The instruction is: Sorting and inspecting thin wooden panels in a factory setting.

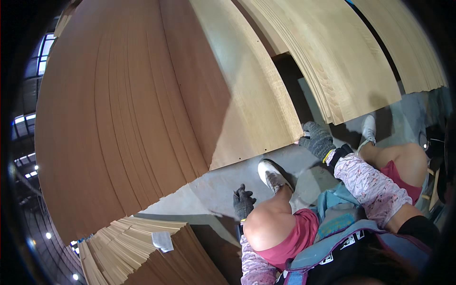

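Note:
A large thin pale wood veneer sheet [256, 114] lies in front of me, with a few small dark spots near its front edge. At its near right corner is my right hand [317, 140], in a grey knit glove, fingers curled closed against the edge. A small light-coloured thing shows between those fingers, too small to name. My left hand [243, 202], in a matching dark grey glove, hangs beside my left knee, fingers loosely bent and apart, holding nothing. Overlapping reddish-brown sheets [128, 118] adjoin the pale sheet on its left.
More pale veneer stacks [342, 61] lie to the right, past a dark gap. At lower left stands a stack of sheets [137, 247] with a folded white piece [163, 241] on it. My shoes [274, 175] rest on the grey floor [204, 194].

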`<action>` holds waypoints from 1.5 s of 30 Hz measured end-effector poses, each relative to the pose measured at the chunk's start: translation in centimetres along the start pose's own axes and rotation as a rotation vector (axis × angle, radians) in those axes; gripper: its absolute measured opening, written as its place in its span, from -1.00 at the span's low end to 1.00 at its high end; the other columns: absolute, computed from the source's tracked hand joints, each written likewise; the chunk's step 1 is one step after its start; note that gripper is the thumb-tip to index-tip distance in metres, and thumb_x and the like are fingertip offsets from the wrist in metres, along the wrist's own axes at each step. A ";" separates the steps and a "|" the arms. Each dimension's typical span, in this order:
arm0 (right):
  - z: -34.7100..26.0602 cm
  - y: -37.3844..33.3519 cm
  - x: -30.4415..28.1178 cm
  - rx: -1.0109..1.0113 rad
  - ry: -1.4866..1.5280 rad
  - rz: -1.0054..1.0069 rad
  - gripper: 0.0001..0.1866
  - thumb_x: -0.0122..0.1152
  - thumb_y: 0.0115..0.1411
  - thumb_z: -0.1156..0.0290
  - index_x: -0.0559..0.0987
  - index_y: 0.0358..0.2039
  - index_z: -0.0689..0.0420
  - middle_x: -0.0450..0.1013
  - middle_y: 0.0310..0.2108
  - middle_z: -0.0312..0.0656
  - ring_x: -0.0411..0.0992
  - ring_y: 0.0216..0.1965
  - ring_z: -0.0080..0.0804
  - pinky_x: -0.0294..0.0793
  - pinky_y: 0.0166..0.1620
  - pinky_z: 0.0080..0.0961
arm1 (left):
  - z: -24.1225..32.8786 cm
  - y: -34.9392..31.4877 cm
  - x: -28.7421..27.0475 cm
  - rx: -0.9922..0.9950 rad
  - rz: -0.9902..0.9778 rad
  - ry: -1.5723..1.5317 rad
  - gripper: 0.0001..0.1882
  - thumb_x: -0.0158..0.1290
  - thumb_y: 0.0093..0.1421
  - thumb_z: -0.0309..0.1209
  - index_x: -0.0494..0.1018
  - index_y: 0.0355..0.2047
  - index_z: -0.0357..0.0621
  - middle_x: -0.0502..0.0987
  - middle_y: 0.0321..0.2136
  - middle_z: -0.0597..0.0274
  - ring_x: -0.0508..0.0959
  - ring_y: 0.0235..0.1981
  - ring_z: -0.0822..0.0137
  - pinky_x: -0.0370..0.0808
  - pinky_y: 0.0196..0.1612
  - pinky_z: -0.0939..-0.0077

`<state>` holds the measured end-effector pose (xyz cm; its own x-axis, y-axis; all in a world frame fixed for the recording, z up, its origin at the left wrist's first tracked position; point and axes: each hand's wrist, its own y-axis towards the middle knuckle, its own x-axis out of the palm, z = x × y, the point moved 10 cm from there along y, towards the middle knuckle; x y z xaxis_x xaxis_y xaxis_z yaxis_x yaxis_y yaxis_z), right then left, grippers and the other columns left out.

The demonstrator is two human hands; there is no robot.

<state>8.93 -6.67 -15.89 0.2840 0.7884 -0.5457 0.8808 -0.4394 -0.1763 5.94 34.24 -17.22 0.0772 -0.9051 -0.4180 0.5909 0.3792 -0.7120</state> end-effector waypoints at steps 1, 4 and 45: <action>-0.7 0.1 0.0 -0.065 -0.085 -0.028 -0.47 0.50 -0.21 0.28 0.49 -0.23 0.20 0.48 -0.30 -0.04 0.49 -0.29 -0.15 0.48 -0.19 -0.32 | 0.5 0.5 0.1 0.074 -0.027 -0.027 -0.71 -0.06 0.27 -0.19 0.43 -0.14 -0.09 0.48 -0.55 0.20 0.37 -0.66 0.44 0.36 -0.61 0.52; -1.4 0.5 -0.8 -0.104 -0.178 -0.088 -0.48 0.44 -0.19 0.20 0.51 -0.23 0.17 0.45 -0.30 0.03 0.44 -0.26 -0.01 0.43 -0.15 -0.21 | 3.2 0.5 1.5 0.141 -0.039 -0.037 -0.71 -0.06 0.28 -0.21 0.44 -0.13 -0.12 0.48 -0.55 0.24 0.41 -0.60 0.45 0.39 -0.58 0.57; 6.8 -0.5 -2.9 0.361 0.280 0.054 -0.71 0.22 0.15 0.21 0.39 -0.39 0.17 0.29 -0.68 -0.31 0.25 -0.67 -0.57 0.29 -0.55 -0.50 | 14.6 4.3 1.5 0.593 -0.024 0.006 -0.57 -0.21 0.35 -0.17 0.32 0.12 -0.09 0.45 -0.01 0.03 0.49 -0.04 0.22 0.53 -0.19 0.48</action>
<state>5.06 -11.66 -19.83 0.4612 0.8244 -0.3282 0.6876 -0.5658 -0.4550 20.36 31.74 -12.68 0.0549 -0.9103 -0.4103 0.9404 0.1852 -0.2851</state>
